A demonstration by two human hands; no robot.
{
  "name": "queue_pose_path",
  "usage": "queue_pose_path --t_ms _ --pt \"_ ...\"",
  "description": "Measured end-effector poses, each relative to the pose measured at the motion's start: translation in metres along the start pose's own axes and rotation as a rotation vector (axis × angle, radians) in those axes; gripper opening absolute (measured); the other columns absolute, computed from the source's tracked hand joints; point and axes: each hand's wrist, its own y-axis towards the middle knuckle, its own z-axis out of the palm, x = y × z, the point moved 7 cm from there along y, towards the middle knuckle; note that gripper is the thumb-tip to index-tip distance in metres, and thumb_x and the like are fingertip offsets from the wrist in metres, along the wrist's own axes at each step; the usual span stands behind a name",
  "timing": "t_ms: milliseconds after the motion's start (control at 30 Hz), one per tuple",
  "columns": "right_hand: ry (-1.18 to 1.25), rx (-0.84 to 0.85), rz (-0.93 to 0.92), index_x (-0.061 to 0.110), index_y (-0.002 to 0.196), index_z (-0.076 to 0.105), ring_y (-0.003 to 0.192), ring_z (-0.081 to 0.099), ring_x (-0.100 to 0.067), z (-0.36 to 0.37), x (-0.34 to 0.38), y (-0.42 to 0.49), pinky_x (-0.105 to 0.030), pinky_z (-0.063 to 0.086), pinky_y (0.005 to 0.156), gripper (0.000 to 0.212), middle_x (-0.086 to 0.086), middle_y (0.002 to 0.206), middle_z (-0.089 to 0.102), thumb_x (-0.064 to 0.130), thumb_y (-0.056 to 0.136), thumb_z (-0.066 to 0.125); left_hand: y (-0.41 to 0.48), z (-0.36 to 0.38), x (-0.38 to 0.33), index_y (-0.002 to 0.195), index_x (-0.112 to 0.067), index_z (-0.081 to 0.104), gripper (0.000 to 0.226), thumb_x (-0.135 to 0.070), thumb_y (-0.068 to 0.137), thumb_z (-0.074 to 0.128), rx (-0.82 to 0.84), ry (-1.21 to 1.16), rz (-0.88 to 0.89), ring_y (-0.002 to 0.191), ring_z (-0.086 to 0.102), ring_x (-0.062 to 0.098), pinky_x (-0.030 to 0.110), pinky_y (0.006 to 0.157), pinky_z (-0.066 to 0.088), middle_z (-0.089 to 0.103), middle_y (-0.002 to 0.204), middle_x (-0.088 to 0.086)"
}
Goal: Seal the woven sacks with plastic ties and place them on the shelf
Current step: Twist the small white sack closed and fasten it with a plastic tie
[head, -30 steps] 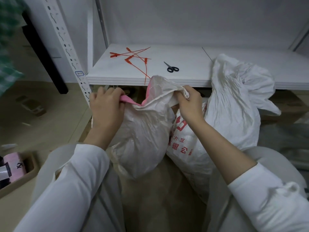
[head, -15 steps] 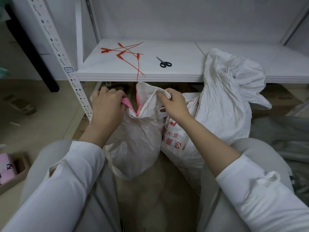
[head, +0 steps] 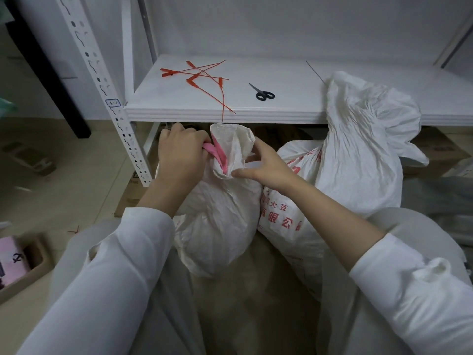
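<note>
**Woven sack gathered at the neck below the shelf, both hands on it**

Woven sack (head: 217, 213), white and creased, stands low between the person's knees, in front of and below the white shelf board (head: 294, 106). Its mouth rises to just under the board's front edge.

At the far left, a cardboard tray (head: 38, 262) on the floor holds a pink box (head: 11, 262). A perforated upright (head: 102, 80) of the rack runs diagonally down to the shelf's left corner.

The left hand (head: 181, 155) is at the left side of the sack's mouth. Its fingers are curled tight round the pink liner (head: 217, 155) that shows inside the opening.

Above, on the board, red plastic ties (head: 202, 75) lie crossed in a loose heap, and one reaches the front edge. Black-handled scissors (head: 263, 93) lie closed just to their right, apart from them.

The right hand (head: 266, 170) is at the right side of the neck. Its thumb and forefinger wrap the bunched fabric and pinch it together.

Touching the held sack on the right is a printed sack (head: 281, 213) with red characters. Behind that, a crumpled white sack (head: 363, 149) stands taller, its top draped over the shelf edge. A cardboard box (head: 440, 155) sits under the shelf at the far right.
</note>
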Motion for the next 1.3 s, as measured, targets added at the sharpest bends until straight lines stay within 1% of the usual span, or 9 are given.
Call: queue_pose_path --t_ms 200,300,367,467,533,800,967,1167,1300 --pt "-0.022 0.154 -0.06 0.022 0.144 0.031 0.116 0.047 -0.001 0.038 0.015 0.007 -0.007 0.037 0.091 0.094 0.016 0.127 0.048 0.021 0.068 0.087 0.006 0.001 0.013 0.104 -0.021 0.071 0.023 -0.021 0.092 0.051 -0.002 -0.008 0.027 0.1 0.051 0.028 0.04 0.085 0.034 0.069 0.096 0.003" --pt "-0.093 0.072 -0.096 0.018 0.142 0.036 0.116 0.052 -0.006 0.049 0.024 0.017 -0.016 0.042 0.096 0.09 0.01 0.129 0.052 0.027 0.067 0.086 0.008 -0.001 0.021 0.1 -0.019 0.071 0.022 -0.019 0.092 0.051 -0.018 0.006 0.039 0.098 0.052 0.029 0.04 0.083 0.034 0.069 0.094 0.004" --pt "-0.14 -0.013 -0.11 0.015 0.132 0.049 0.112 0.057 -0.013 0.051 0.032 0.025 -0.027 0.045 0.094 0.063 0.0 0.126 0.06 0.029 0.078 0.077 0.011 -0.004 0.031 0.101 -0.019 0.072 0.022 -0.019 0.092 0.052 -0.037 -0.019 0.025 0.098 0.053 0.03 0.039 0.082 0.035 0.07 0.094 0.005" --pt "-0.24 -0.129 -0.094 0.016 0.095 0.064 0.085 0.062 -0.016 0.052 0.039 0.04 -0.034 0.049 0.074 0.016 0.001 0.091 0.067 0.031 0.091 0.06 0.015 -0.008 0.047 0.106 -0.02 0.072 0.023 -0.021 0.093 0.052 -0.036 -0.07 -0.012 0.1 0.053 0.031 0.039 0.083 0.035 0.07 0.098 0.006" --pt "-0.299 -0.174 -0.068 0.017 0.084 0.063 0.075 0.061 -0.016 0.053 0.041 0.05 -0.038 0.049 0.067 0.021 0.004 0.079 0.065 0.035 0.092 0.057 0.015 -0.012 0.057 0.107 -0.02 0.071 0.024 -0.022 0.095 0.051 -0.03 -0.085 -0.025 0.101 0.052 0.031 0.04 0.083 0.034 0.07 0.098 0.007" --pt "-0.365 -0.152 -0.097 0.017 0.083 0.063 0.074 0.06 -0.017 0.083 0.07 0.06 -0.034 0.048 0.067 0.025 0.004 0.079 0.063 0.037 0.095 0.054 0.005 -0.015 0.1 0.106 -0.019 0.071 0.023 -0.027 0.093 0.054 0.007 -0.153 -0.063 0.103 0.056 0.033 0.042 0.093 0.036 0.071 0.1 0.007" --pt "-0.375 -0.182 0.012 0.027 0.063 0.047 0.062 0.051 -0.013 0.082 0.072 0.068 -0.027 0.036 0.057 0.033 0.007 0.065 0.053 0.036 0.094 0.054 0.001 -0.014 0.103 0.108 -0.018 0.067 0.027 -0.034 0.089 0.058 0.068 -0.18 -0.094 0.105 0.056 0.032 0.041 0.088 0.04 0.069 0.104 0.007" --pt "-0.274 -0.39 0.039 0.021 0.084 0.06 0.078 0.059 -0.018 0.037 0.063 0.063 -0.026 0.039 0.06 0.018 0.0 0.085 0.064 0.035 0.093 0.054 0.011 -0.025 0.069 0.128 -0.017 0.055 0.054 -0.039 0.08 0.067 -0.02 -0.156 -0.001 0.117 0.042 0.031 0.041 0.094 0.033 0.06 0.123 0.006" --pt "-0.166 -0.545 0.078 0.015 0.086 0.064 0.076 0.059 -0.015 -0.002 0.043 0.05 -0.025 0.037 0.058 0.018 0.0 0.084 0.066 0.031 0.091 0.055 0.017 -0.034 0.048 0.137 -0.018 0.047 0.072 -0.037 0.073 0.073 -0.162 -0.139 0.039 0.137 0.028 0.032 0.046 0.108 0.026 0.043 0.144 0.009"
